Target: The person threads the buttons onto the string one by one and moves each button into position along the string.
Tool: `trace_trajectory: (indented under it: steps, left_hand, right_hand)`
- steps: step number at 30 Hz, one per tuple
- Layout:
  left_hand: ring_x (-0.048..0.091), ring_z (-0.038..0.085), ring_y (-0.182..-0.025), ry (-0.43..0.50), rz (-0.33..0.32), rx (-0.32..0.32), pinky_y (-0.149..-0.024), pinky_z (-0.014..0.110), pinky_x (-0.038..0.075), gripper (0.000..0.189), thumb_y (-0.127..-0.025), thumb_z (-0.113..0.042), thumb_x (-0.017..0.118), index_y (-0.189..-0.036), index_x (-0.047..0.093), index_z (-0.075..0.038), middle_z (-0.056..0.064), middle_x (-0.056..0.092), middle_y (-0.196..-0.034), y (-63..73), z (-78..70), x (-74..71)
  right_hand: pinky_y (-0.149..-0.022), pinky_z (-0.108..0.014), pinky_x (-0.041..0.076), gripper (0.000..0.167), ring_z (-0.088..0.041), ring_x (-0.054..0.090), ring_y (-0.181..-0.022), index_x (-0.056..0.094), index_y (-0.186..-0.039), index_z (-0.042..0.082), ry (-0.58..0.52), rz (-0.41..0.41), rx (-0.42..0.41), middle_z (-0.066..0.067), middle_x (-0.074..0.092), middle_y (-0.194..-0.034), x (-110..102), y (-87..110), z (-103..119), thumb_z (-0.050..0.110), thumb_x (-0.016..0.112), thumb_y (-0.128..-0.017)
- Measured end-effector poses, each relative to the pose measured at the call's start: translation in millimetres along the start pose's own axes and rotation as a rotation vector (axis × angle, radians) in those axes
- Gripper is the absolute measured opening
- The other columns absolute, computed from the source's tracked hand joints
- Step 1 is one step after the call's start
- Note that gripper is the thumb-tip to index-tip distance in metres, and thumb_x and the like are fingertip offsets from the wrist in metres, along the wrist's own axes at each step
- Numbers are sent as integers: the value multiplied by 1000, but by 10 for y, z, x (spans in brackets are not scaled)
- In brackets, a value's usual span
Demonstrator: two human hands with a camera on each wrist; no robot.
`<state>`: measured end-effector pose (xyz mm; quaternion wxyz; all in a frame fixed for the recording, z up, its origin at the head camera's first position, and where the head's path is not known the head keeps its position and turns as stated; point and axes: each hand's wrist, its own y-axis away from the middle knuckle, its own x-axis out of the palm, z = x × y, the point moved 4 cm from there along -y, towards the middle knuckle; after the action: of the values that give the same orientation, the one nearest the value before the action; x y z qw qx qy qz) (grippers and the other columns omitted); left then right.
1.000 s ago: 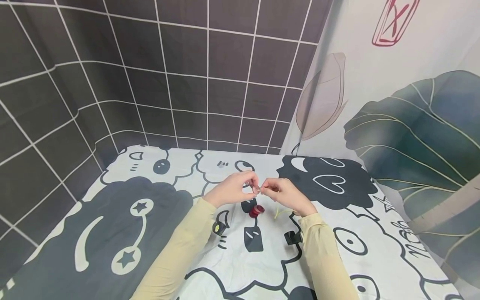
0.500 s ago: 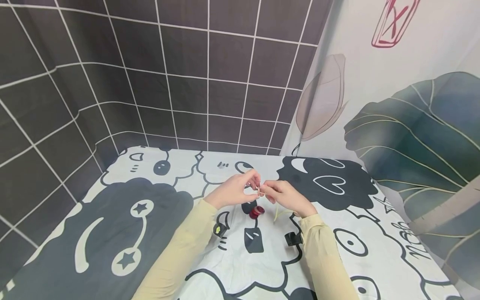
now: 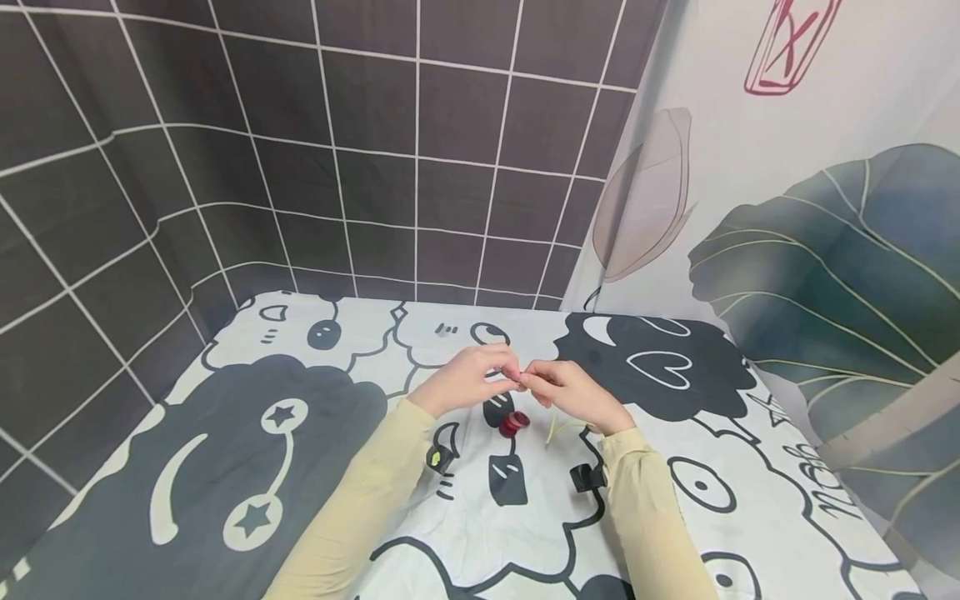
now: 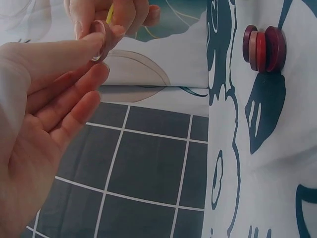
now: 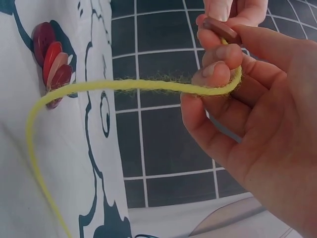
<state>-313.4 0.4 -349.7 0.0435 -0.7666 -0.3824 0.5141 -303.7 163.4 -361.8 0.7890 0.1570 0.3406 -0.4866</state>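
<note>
Above the cloth, my left hand [image 3: 471,382] and right hand [image 3: 573,390] meet fingertip to fingertip. A small brownish-pink button [image 4: 103,44] is pinched between my left thumb and fingers, the other left fingers loosely extended. In the right wrist view, my right thumb and fingers pinch yellow yarn [image 5: 138,85] right at the button [image 5: 218,29]. From there the yarn loops over the curled right fingers and hangs down to the cloth. The button's holes are hidden by fingers. Below the hands lie several red, pink and maroon buttons [image 3: 513,423] leaning together.
A white cloth [image 3: 480,533] with black cartoon drawings covers the surface. Behind it hangs a dark curtain [image 3: 375,192] with a white grid, and to the right a leaf-patterned one [image 3: 840,267]. A black band [image 3: 587,477] shows at the right wrist.
Half a second ago the left fingers were spread higher, with the button showing between the hands; now they have come down around it. The loose buttons have stayed put.
</note>
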Motion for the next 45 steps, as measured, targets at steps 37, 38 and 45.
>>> trace_trajectory:
  steps: [37,38,45]
  left_hand:
    - [64,15,-91,-127,31,-155,-88,35,49,5,-93,-17,61,-93,63,-13,-1,67,-92,142,192,-349]
    - [64,15,-91,-126,30,-155,-88,35,49,4,-93,-17,61,-92,63,-13,-1,67,-92,153,198,-367]
    - [63,16,-91,-92,10,-177,-87,35,50,3,-92,-13,62,-89,62,-12,0,65,-91,227,263,-490]
  right_hand:
    - [-59,-23,38,30,-9,48,-60,68,-83,3,186,-4,109,2,56,-62,-268,134,-287,28,58,-95]
    - [-59,-23,38,31,-9,48,-60,67,-82,3,186,3,121,3,56,-61,-278,148,-308,30,58,-95]
    - [-60,-26,39,35,-15,52,-61,65,-76,1,202,40,189,1,53,-59,-345,210,-421,30,60,-94]
